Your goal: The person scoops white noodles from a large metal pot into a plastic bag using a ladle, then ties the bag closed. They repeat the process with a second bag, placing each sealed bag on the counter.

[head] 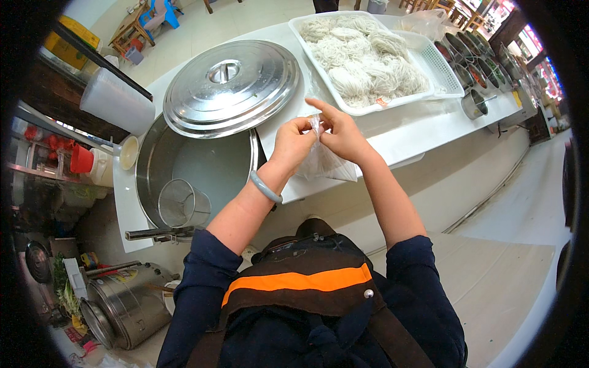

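My left hand [294, 140] and my right hand [339, 133] meet at the gathered neck of a clear plastic bag [326, 163]. Fingertips of both hands pinch the neck, while my right index finger points outward. The bag's lower part rests at the front edge of the white counter [409, 142]; its contents cannot be made out clearly. Left of the hands, a large steel pot [149, 170] holds cloudy liquid, partly covered by a tilted steel lid [230, 92]. Beyond my right hand, a white plastic basket [322, 78] holds bundles of pale noodles [359, 60].
A wire mesh strainer [184, 204] hangs inside the pot's near rim. A second white basket [437, 69] lies beside the noodles. Steel containers [476, 76] of ingredients and a small steel pot [474, 105] stand at right. A shallow bowl [129, 152] sits left of the large pot.
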`<action>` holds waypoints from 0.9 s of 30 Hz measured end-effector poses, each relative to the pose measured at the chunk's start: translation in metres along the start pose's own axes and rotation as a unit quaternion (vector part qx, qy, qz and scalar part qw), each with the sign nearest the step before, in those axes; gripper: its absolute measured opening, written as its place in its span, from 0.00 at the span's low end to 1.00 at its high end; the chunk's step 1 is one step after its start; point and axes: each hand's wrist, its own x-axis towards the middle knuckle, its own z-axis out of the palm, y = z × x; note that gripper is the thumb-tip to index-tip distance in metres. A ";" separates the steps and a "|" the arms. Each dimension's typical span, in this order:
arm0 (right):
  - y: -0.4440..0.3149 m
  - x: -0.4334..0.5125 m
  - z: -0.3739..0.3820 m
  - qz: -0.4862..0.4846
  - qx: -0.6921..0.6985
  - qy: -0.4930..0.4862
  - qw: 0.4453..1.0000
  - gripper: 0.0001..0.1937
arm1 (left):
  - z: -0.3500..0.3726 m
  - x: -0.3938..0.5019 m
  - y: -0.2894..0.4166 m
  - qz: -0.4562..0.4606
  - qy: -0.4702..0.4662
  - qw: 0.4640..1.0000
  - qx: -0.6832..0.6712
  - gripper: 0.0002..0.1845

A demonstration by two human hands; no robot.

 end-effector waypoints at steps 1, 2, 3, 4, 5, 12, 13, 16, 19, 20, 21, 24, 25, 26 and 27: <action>0.004 0.001 0.001 0.005 0.039 -0.001 0.999 0.30 | 0.000 0.000 -0.001 -0.004 0.005 1.000 0.020 0.08; 0.008 0.002 0.001 0.017 0.077 -0.002 0.997 0.28 | -0.001 0.000 -0.001 -0.006 0.018 0.999 0.037 0.08; 0.013 0.002 0.001 0.057 0.107 0.001 0.993 0.25 | -0.004 -0.001 -0.001 0.028 0.036 0.995 0.088 0.07; 0.018 0.001 -0.003 0.056 0.150 0.007 0.987 0.24 | -0.005 -0.001 -0.002 0.064 0.062 0.987 0.134 0.07; 0.022 -0.001 -0.007 0.081 0.185 0.015 0.979 0.23 | -0.007 -0.001 -0.002 0.099 0.088 0.975 0.180 0.06; 0.063 0.002 -0.016 0.229 0.213 0.165 0.935 0.15 | -0.047 -0.007 -0.028 -0.122 -0.011 0.990 -0.071 0.06; 0.069 0.004 -0.014 0.257 0.214 0.223 0.916 0.15 | -0.051 -0.010 -0.036 -0.153 -0.003 0.986 -0.063 0.06; 0.078 0.008 -0.006 0.252 0.277 0.285 0.882 0.15 | -0.053 -0.024 -0.051 -0.149 0.022 0.984 -0.099 0.08; 0.069 0.003 -0.004 0.211 0.290 0.296 0.885 0.15 | -0.049 -0.029 -0.044 -0.122 0.013 0.984 -0.131 0.08; 0.062 0.000 -0.004 0.191 0.288 0.294 0.891 0.15 | -0.047 -0.027 -0.037 -0.102 0.000 0.985 -0.138 0.08; 0.052 -0.002 -0.005 0.156 0.258 0.279 0.912 0.14 | -0.044 -0.025 -0.028 -0.074 -0.008 0.986 -0.147 0.07; 0.019 -0.011 0.000 0.032 0.096 0.223 0.970 0.10 | -0.023 -0.010 -0.009 0.012 0.016 1.000 -0.016 0.06; 0.009 -0.015 0.003 -0.006 -0.005 0.177 0.984 0.08 | -0.016 -0.004 -0.005 0.065 0.019 0.998 0.014 0.07; 0.000 -0.015 0.009 -0.015 -0.049 0.180 0.982 0.07 | -0.009 0.002 -0.001 0.083 0.023 0.994 0.065 0.07; -0.007 -0.014 0.013 -0.061 -0.087 0.176 0.979 0.06 | -0.006 0.007 0.001 0.109 0.015 0.988 0.107 0.07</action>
